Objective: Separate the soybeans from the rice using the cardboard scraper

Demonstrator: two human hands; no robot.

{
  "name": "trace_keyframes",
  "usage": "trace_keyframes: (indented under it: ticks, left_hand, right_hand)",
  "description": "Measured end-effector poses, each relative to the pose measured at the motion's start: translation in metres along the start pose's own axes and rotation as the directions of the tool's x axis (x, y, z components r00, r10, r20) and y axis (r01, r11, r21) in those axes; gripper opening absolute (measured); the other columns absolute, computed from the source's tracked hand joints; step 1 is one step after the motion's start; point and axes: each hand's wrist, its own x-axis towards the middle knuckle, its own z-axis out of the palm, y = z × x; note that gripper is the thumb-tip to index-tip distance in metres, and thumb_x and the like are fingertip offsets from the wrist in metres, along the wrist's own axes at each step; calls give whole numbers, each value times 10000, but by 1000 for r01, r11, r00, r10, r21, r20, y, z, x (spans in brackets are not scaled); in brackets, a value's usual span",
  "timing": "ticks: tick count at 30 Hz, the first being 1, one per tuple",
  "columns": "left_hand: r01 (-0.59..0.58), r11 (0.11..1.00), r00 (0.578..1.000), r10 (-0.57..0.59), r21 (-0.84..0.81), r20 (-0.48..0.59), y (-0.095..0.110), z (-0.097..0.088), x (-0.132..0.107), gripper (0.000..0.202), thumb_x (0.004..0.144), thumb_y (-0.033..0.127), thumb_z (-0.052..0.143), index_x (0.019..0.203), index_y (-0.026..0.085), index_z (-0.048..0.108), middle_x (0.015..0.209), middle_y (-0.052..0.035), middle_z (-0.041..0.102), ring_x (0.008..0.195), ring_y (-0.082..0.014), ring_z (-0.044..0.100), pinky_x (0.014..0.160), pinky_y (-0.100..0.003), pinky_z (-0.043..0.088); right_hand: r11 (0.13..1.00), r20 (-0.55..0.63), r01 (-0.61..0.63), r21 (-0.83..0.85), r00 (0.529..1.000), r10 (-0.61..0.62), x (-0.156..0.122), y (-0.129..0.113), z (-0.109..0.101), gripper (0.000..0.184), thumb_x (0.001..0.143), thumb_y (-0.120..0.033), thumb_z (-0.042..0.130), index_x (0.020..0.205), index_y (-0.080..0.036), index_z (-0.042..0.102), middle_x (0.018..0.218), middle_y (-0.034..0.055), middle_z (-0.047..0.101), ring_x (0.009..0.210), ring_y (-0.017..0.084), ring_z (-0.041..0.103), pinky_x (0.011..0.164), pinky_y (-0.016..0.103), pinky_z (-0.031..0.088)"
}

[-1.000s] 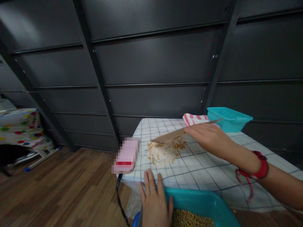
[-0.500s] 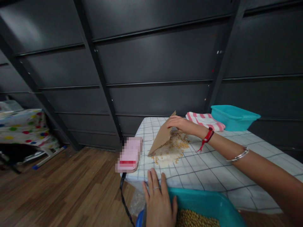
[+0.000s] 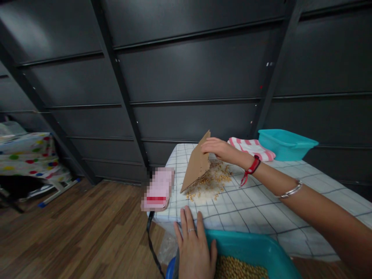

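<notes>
My right hand (image 3: 218,149) grips the top edge of a brown cardboard sheet (image 3: 196,166), which stands tilted on edge on the checked tablecloth (image 3: 255,201). The sheet's lower edge rests at the left side of a pile of yellow beans mixed with white grains (image 3: 209,183). My left hand (image 3: 194,248) lies on the left rim of a teal tub (image 3: 255,250) at the near table edge, fingers together and pressed on it. The tub holds yellow beans (image 3: 241,269).
A second teal tub (image 3: 286,144) and a folded red-striped cloth (image 3: 252,148) sit at the far side of the table. A blurred pink object (image 3: 158,189) with a black strap (image 3: 153,248) hangs off the left corner. Dark metal panels stand behind; wooden floor lies left.
My right hand swung the cardboard from lying flat over the pile to standing on edge at the pile's left side, then raised it steeper. The left hand has stayed on the tub.
</notes>
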Motion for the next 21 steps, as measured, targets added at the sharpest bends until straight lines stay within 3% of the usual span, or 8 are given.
trace_keyframes:
  ticks: [3, 6, 14, 21]
  left_hand:
    - [-10, 1000, 1000, 10, 16, -2, 0, 1, 0, 476, 775, 296, 468, 1206, 93, 483, 1349, -238, 360, 1264, -374, 267, 964, -583, 290]
    - [-22, 999, 1000, 22, 23, -19, -2, 2, 0, 482, 770, 304, 483, 1209, 103, 480, 1347, -230, 368, 1264, -376, 267, 956, -587, 299]
    - [-14, 1000, 1000, 14, 6, -19, -3, -2, 0, 462, 775, 305, 461, 1184, 95, 506, 1341, -251, 360, 1258, -379, 274, 956, -584, 299]
    - [-16, 1000, 1000, 16, 3, -21, -3, -3, 0, 467, 770, 308, 474, 1179, 85, 511, 1337, -254, 364, 1253, -386, 278, 952, -587, 306]
  right_hand:
    - [999, 35, 35, 18, 999, -36, 7, 0, 12, 382, 715, 30, 323, 908, -178, 578, 929, 48, 643, 971, 144, 543, 917, 397, 378]
    - [997, 61, 71, 28, 995, -73, 2, 0, 12, 350, 750, 12, 332, 904, -183, 579, 931, 40, 648, 969, 132, 548, 929, 382, 376]
    - [997, 80, 77, -20, 994, -75, -29, -3, -23, 314, 848, -66, 301, 917, -198, 577, 967, 38, 648, 1008, 123, 540, 971, 395, 345]
    - [989, -27, -25, -146, 999, 21, -50, 5, -38, 267, 821, -89, 348, 930, -206, 561, 998, 42, 629, 1039, 150, 521, 931, 403, 381]
